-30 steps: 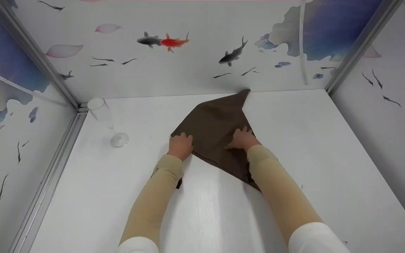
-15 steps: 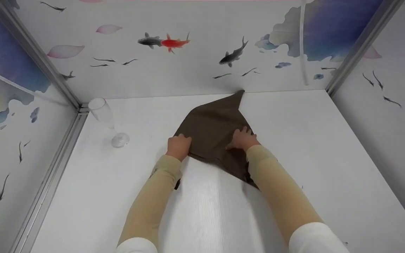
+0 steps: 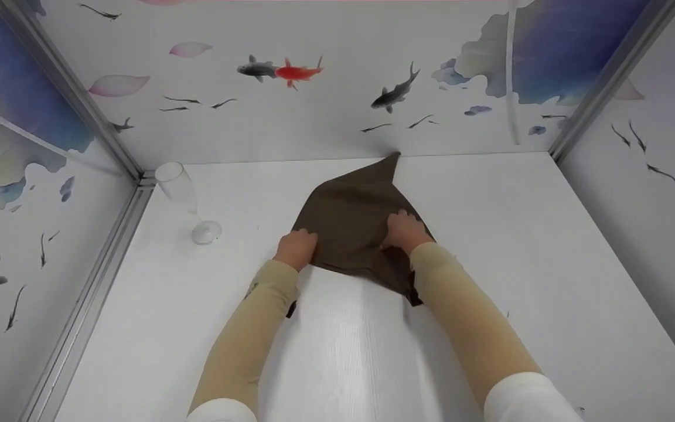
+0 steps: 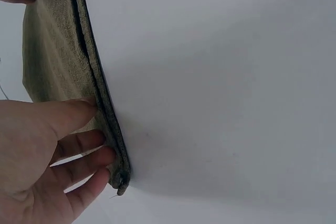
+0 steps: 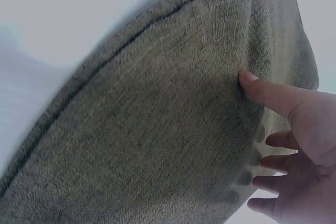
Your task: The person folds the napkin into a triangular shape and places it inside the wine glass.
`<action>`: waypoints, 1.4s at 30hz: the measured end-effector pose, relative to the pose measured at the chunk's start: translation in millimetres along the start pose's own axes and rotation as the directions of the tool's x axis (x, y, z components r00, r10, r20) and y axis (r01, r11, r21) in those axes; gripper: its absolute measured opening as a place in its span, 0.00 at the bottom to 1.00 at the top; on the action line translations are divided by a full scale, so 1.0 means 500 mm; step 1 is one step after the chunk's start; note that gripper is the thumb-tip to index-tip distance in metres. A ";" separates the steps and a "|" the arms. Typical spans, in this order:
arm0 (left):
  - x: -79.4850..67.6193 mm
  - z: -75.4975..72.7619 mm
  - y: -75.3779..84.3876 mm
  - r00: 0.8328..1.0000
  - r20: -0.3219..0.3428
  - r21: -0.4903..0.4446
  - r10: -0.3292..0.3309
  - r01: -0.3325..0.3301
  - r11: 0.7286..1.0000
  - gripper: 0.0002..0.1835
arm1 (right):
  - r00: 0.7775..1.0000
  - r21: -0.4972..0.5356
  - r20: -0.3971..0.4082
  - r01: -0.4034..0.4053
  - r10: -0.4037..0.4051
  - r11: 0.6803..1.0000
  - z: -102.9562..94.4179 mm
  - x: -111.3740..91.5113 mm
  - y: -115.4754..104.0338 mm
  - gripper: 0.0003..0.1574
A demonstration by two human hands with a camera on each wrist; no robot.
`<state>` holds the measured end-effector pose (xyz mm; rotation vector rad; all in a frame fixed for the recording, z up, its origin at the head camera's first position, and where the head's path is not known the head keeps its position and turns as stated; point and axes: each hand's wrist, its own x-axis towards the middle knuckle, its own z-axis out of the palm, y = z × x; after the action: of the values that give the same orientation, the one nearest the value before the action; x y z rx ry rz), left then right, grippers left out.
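A folded brown cloth (image 3: 349, 217) lies on the white table, one pointed corner reaching the back wall. At its left corner my left hand (image 3: 296, 247) pinches the layered edge, thumb on top; the left wrist view shows this hand (image 4: 58, 156) with fingertips at the edge. My right hand (image 3: 406, 230) rests on the right part of the cloth. Seen from the right wrist, the thumb of the right hand (image 5: 304, 145) presses a crease in the fabric (image 5: 157, 103), while its other fingers extend straight, apart from each other, over the cloth's side.
A clear stemmed glass (image 3: 205, 232) stands at the back left of the white table (image 3: 548, 281). Walls printed with fish and petals, such as the back wall (image 3: 326, 117), enclose the table at the back and both sides.
My left hand has drawn slightly left and toward me with the cloth's edge. The cloth's back point has shifted left, and its near right corner has pulled in under the right forearm.
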<state>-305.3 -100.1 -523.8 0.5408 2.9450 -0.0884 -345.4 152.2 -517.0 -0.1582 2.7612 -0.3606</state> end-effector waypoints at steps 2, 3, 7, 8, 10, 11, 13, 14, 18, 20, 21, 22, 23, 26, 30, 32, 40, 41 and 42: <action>0.000 0.001 -0.004 1.000 0.011 -0.026 0.026 -0.025 0.999 0.08 | 1.000 -0.006 -0.012 0.005 -0.005 1.000 0.001 0.003 -0.003 0.44; 0.001 0.002 -0.006 0.999 0.022 -0.042 0.035 -0.034 0.999 0.07 | 1.000 -0.008 -0.018 0.008 -0.008 1.000 0.003 0.005 -0.003 0.44; -0.002 -0.002 -0.013 0.994 0.080 -0.108 0.071 -0.062 0.992 0.06 | 0.999 -0.021 -0.037 0.014 -0.015 1.000 0.008 0.013 -0.004 0.42; -0.002 -0.002 -0.015 0.992 0.097 -0.133 0.077 -0.064 0.989 0.05 | 0.999 -0.021 -0.040 0.016 -0.017 1.000 0.010 0.014 -0.004 0.41; -0.002 -0.002 -0.021 0.987 0.134 -0.185 0.089 -0.063 0.981 0.04 | 0.999 -0.014 -0.045 0.017 -0.018 1.000 0.011 0.013 -0.006 0.40; -0.001 0.001 -0.024 0.984 0.148 -0.214 0.094 -0.061 0.975 0.03 | 0.999 -0.010 -0.046 0.018 -0.018 1.000 0.012 0.013 -0.007 0.39; 0.002 0.007 -0.030 0.979 0.173 -0.264 0.107 -0.059 0.963 0.03 | 0.999 0.001 -0.047 0.017 -0.017 1.000 0.011 0.013 -0.008 0.39; 0.003 0.011 -0.032 0.977 0.184 -0.286 0.111 -0.055 0.957 0.03 | 0.999 0.006 -0.047 0.016 -0.016 1.000 0.011 0.013 -0.009 0.38; 0.008 0.021 -0.038 0.970 0.206 -0.316 0.129 -0.059 0.947 0.04 | 0.999 -0.007 -0.044 0.023 -0.023 1.000 0.010 0.014 -0.012 0.36; 0.009 0.022 -0.038 0.969 0.206 -0.319 0.137 -0.066 0.945 0.04 | 0.999 -0.024 -0.044 0.025 -0.026 0.999 0.009 0.016 -0.014 0.34; 0.009 0.022 -0.038 0.968 0.206 -0.313 0.141 -0.071 0.947 0.04 | 0.999 -0.030 -0.042 0.027 -0.028 0.999 0.008 0.017 -0.015 0.33; 0.009 0.022 -0.037 0.968 0.205 -0.305 0.145 -0.077 0.949 0.04 | 0.999 -0.036 -0.040 0.028 -0.029 0.999 0.008 0.018 -0.016 0.32; 0.009 0.022 -0.036 0.968 0.205 -0.297 0.148 -0.082 0.951 0.04 | 0.999 -0.038 -0.035 0.026 -0.027 0.999 0.007 0.019 -0.017 0.31; 0.007 0.020 -0.033 0.967 0.207 -0.261 0.147 -0.090 0.961 0.05 | 0.999 -0.042 -0.016 0.031 -0.031 0.999 0.006 0.023 -0.018 0.29; 0.003 0.018 -0.029 0.966 0.207 -0.227 0.152 -0.104 0.968 0.05 | 0.999 -0.044 0.009 0.036 -0.036 0.998 0.006 0.025 -0.018 0.26; 0.001 0.018 -0.027 0.965 0.207 -0.232 0.160 -0.110 0.966 0.05 | 0.999 -0.044 0.019 0.039 -0.038 0.998 0.007 0.025 -0.018 0.23; -0.011 0.021 -0.019 0.955 0.233 -0.274 0.183 -0.116 0.955 0.08 | 0.996 -0.062 0.075 0.052 -0.047 0.997 0.004 0.020 -0.022 0.13; -0.012 0.022 -0.017 0.954 0.238 -0.272 0.183 -0.115 0.955 0.08 | 0.996 -0.067 0.079 0.056 -0.050 0.996 0.003 0.019 -0.022 0.15; -0.013 0.023 -0.014 0.953 0.243 -0.270 0.182 -0.114 0.956 0.08 | 0.995 -0.069 0.082 0.059 -0.054 0.996 0.003 0.019 -0.022 0.17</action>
<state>-300.1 -110.0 -533.8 0.6538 2.5919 0.2129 -353.0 139.9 -518.5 -0.2635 2.6953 -0.2648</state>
